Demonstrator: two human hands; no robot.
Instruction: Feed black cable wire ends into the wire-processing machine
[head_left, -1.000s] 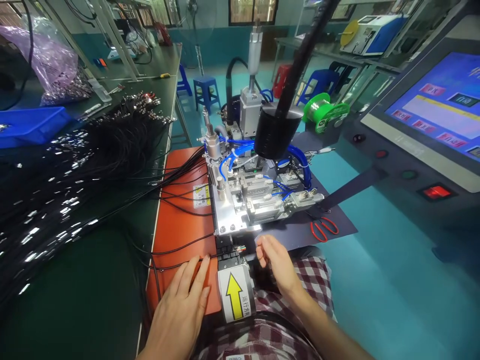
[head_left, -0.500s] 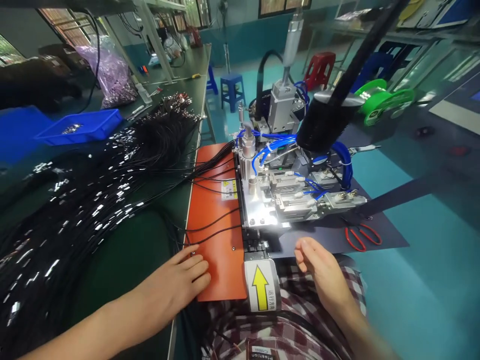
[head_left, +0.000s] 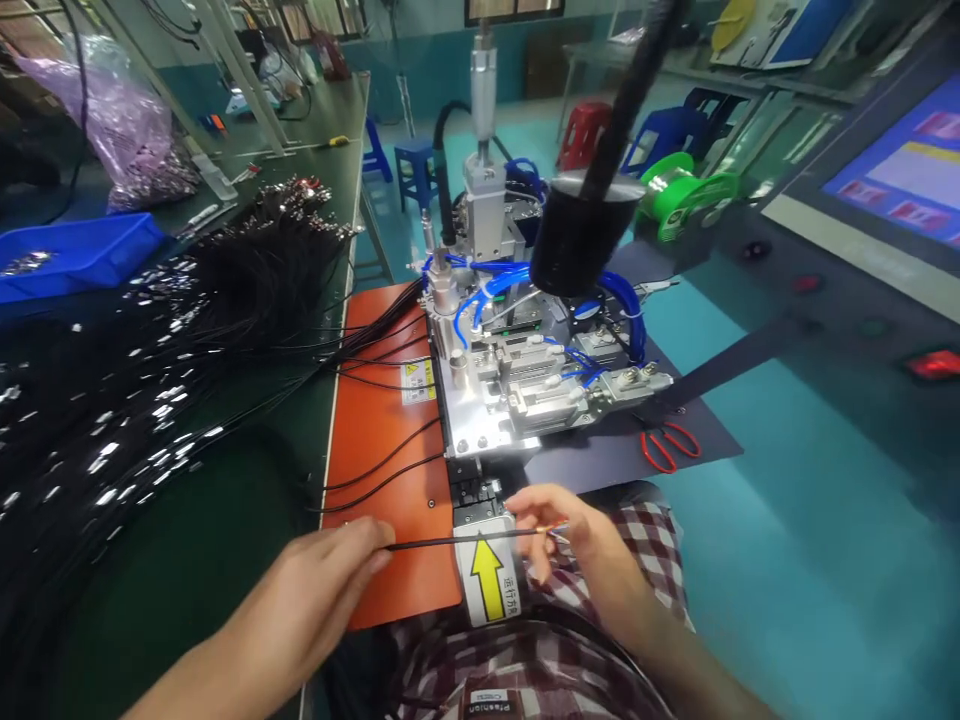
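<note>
A black cable (head_left: 450, 541) stretches roughly level across the orange plate (head_left: 390, 420) and the label with a yellow arrow (head_left: 489, 580). My left hand (head_left: 322, 575) pinches it near the plate's left side. At the cable's right end, thin orange and pale wires (head_left: 553, 527) stick out. Around these wires my right hand (head_left: 581, 540) has its fingers curled; the exact contact is partly hidden. Just beyond my hands stands a metal machine (head_left: 517, 390) with blue air tubes. Several other black cables (head_left: 382, 485) run over the plate into its left side.
A large heap of black cables (head_left: 247, 260) covers the dark green table on the left, beside a blue tray (head_left: 82, 250). Red-handled scissors (head_left: 667, 445) lie on the grey base. A green wire spool (head_left: 679, 195) and a screen panel (head_left: 900, 150) stand to the right.
My left hand has picked up a cable and holds it level over the plate. My right hand has moved left to the cable's wire end. The view has turned right.
</note>
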